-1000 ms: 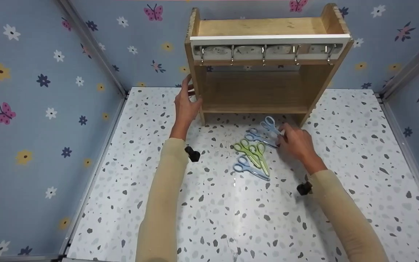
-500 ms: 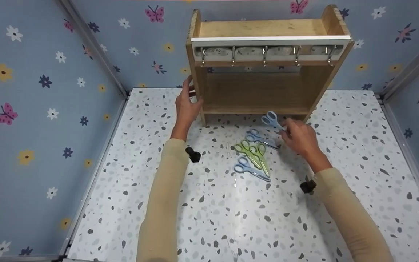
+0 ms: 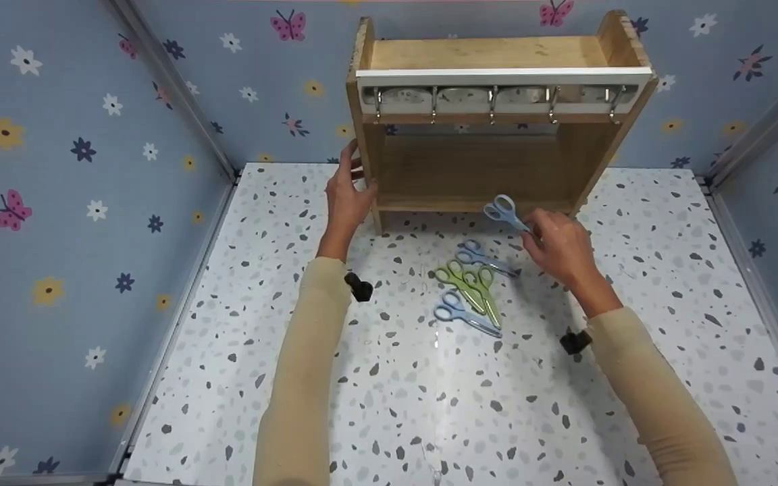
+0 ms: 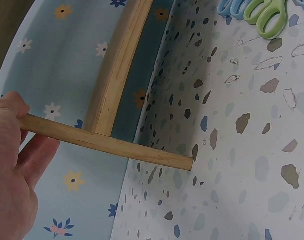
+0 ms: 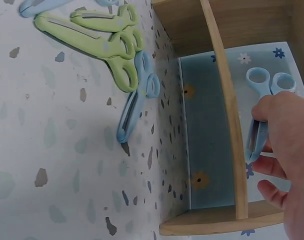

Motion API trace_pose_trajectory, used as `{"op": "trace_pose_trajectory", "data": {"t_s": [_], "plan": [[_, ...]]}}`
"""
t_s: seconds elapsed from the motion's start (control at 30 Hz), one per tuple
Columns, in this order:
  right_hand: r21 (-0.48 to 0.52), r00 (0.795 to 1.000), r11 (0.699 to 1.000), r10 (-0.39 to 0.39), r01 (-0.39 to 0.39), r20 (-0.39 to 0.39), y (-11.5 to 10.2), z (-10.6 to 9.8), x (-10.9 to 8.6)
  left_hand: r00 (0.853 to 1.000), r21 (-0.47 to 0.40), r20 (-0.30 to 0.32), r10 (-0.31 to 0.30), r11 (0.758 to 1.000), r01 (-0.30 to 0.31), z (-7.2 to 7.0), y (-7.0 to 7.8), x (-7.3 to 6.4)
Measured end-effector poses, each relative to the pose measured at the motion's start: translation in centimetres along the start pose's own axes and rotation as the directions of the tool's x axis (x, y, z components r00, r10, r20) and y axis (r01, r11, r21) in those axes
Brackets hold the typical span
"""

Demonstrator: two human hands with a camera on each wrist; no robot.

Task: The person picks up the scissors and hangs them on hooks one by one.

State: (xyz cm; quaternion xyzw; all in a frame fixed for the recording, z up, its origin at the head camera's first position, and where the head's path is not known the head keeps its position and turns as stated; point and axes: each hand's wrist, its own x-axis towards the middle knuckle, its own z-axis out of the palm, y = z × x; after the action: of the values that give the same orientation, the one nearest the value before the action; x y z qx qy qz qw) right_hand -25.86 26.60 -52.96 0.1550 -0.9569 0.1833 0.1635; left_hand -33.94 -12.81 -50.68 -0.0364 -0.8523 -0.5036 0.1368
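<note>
Shifted farther in since a second ago, the right forearm (image 3: 659, 391) reaches from the near right, and its right hand (image 3: 560, 246) pinches the blue scissors (image 3: 513, 221) in front of the rack, loops pointing far left. Left of that forearm, on the speckled table (image 3: 396, 391), I see a near blue pair (image 3: 462, 313), two overlapping green pairs (image 3: 485, 291) and a farther blue pair (image 3: 481, 258). Beyond, on my feed, the left hand (image 3: 348, 197), thumb and fingers parted, grips the left side of the wooden rack (image 3: 483, 52).
</note>
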Motion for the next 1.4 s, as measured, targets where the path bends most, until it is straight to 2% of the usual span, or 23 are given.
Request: {"op": "trace_pose_trajectory", "data": {"t_s": [0.17,0.47,0.77,1.0,1.2,1.4], "plan": [[0.011,0.999,1.0,-0.01,0.01,-0.036,-0.5,-0.7,0.2,1.0,-0.007,0.001,0.002,1.0,-0.002,-0.1,0.1,0.0],[0.038,0.999,0.999,0.023,-0.021,-0.044,-0.7,-1.6,0.6,1.0,-0.022,0.001,0.023,0.999,-0.023,-0.1,0.1,-0.1],[0.055,0.992,0.998,-0.032,0.039,-0.124,-0.2,-2.3,0.7,1.0,-0.027,0.003,0.023,0.999,-0.023,0.0,-0.1,0.0],[0.054,0.973,0.991,-0.108,0.121,-0.205,0.4,-3.0,0.9,1.0,-0.006,-0.005,0.023,1.0,-0.023,-0.1,0.0,-0.1],[0.073,0.962,0.987,-0.118,0.14,-0.246,0.8,-3.5,1.1,1.0,0.001,-0.006,-0.004,1.0,0.004,0.0,0.1,-0.1],[0.095,0.957,0.986,-0.103,0.133,-0.27,0.8,-4.3,1.4,1.0,-0.009,-0.002,-0.005,1.0,0.004,-0.1,0.0,0.0]]}}
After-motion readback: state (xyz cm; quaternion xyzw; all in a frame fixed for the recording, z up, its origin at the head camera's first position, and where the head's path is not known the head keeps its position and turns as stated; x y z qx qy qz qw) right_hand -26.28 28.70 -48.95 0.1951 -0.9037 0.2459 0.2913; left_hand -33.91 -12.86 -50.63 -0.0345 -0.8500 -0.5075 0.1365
